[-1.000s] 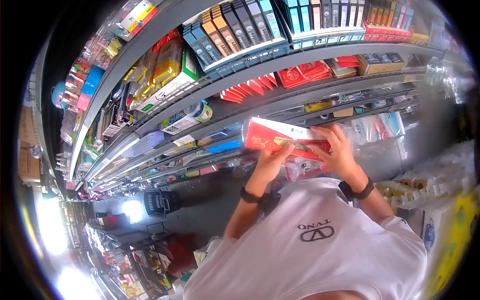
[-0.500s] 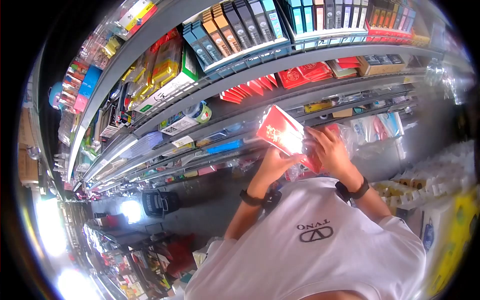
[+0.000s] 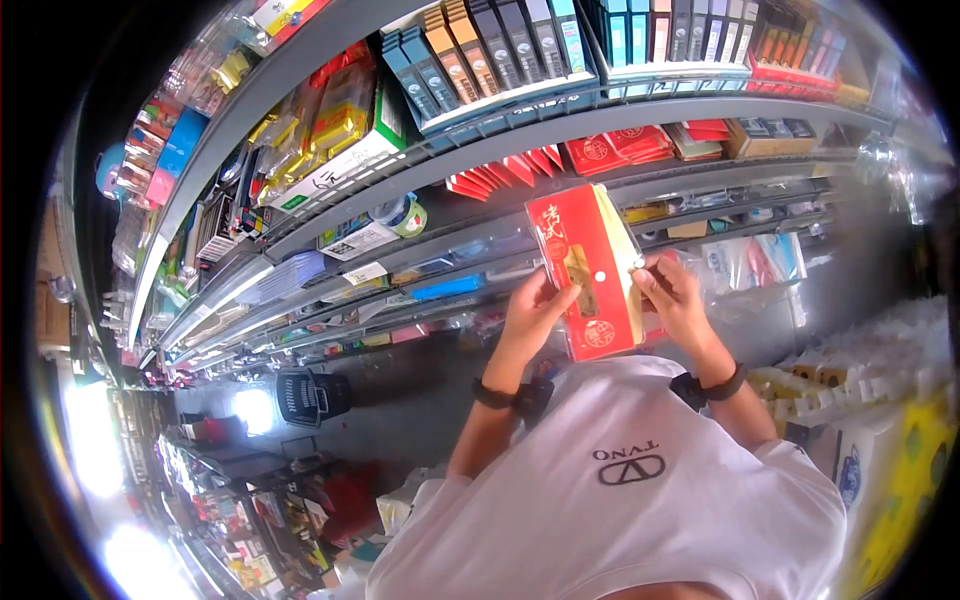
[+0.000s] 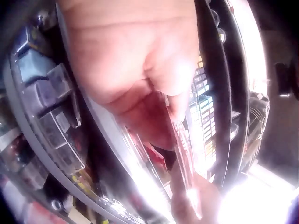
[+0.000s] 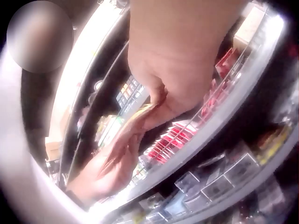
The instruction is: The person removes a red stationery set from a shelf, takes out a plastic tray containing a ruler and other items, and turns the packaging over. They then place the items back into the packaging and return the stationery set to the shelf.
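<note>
A flat red packet (image 3: 610, 315) with gold lettering, a see-through window and a cream edge panel is held up in front of the chest in the head view. My left hand (image 3: 533, 318) grips its left side, thumb lying over the window. At the cream panel, my right hand (image 3: 676, 292) pinches the packet's right edge between thumb and fingers. The left wrist view shows the packet (image 4: 183, 156) edge-on below the palm. From the right wrist, its thin edge (image 5: 133, 120) runs between both hands.
Shelves (image 3: 470, 150) curve across the front, carrying upright rows of small boxes (image 3: 500, 45), red envelopes (image 3: 620, 148) and bagged goods (image 3: 340, 120). A dark crate (image 3: 312, 398) stands on the floor at left. Plastic-wrapped packs (image 3: 830, 385) are piled at right.
The packet has been turned from lying slanted to standing upright, its windowed red face now toward me. My right hand has shifted its hold to the cream edge.
</note>
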`<state>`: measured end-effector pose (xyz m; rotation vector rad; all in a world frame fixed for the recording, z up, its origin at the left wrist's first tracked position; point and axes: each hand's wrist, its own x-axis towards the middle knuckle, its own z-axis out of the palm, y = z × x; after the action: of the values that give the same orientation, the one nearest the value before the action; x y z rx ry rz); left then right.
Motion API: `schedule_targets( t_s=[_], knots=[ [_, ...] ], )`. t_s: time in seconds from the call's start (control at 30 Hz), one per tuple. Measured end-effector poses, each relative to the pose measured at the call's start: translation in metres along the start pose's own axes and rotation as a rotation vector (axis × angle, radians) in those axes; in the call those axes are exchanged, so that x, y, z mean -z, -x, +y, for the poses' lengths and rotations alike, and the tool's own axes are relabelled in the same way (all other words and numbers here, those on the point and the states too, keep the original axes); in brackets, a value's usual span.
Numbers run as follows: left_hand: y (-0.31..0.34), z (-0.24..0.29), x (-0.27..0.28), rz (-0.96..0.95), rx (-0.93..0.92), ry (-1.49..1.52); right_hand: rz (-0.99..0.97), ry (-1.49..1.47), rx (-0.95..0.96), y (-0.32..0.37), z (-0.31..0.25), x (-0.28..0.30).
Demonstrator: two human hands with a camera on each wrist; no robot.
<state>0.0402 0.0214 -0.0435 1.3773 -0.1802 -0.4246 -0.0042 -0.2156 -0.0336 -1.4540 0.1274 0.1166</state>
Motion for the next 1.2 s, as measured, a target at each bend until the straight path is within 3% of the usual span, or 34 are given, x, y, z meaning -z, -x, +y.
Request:
schedule_targets(
  t_s=[0.1,0.13,0.2,0.23,0.27,0.33,0.93,1.13,1.2],
  knots=[
    [0.004,0.008,0.003,0.051,0.008,-0.011,-0.071,-0.069,0.042,0.003,0.004,0.0],
    [0.004,0.005,0.005,0.005,-0.131,-0.054,-0.087,-0.071,0.066,0.004,0.006,0.0],
    [0.002,0.004,0.007,-0.087,-0.408,-0.143,-0.096,0.155,0.381,0.003,0.001,0.002],
    [0.0,0.013,0.013,-0.101,-0.55,-0.531,-0.101,0.267,0.538,0.004,-0.003,0.003],
    [-0.001,0.013,0.009,-0.06,-0.614,-0.578,-0.09,0.361,0.591,0.004,-0.007,0.005],
    [0.001,0.017,0.004,-0.051,-0.621,-0.6,-0.067,0.55,0.698,0.005,-0.014,0.011],
    [0.005,0.011,-0.001,-0.105,-0.525,-0.322,-0.058,0.589,0.752,0.014,-0.019,0.008],
    [0.002,0.011,-0.011,0.014,-0.544,-0.226,-0.083,0.514,0.736,0.014,-0.004,0.018],
    [0.002,0.016,-0.017,0.101,-0.424,-0.169,-0.064,0.456,0.619,0.019,-0.001,0.02]
  ],
)
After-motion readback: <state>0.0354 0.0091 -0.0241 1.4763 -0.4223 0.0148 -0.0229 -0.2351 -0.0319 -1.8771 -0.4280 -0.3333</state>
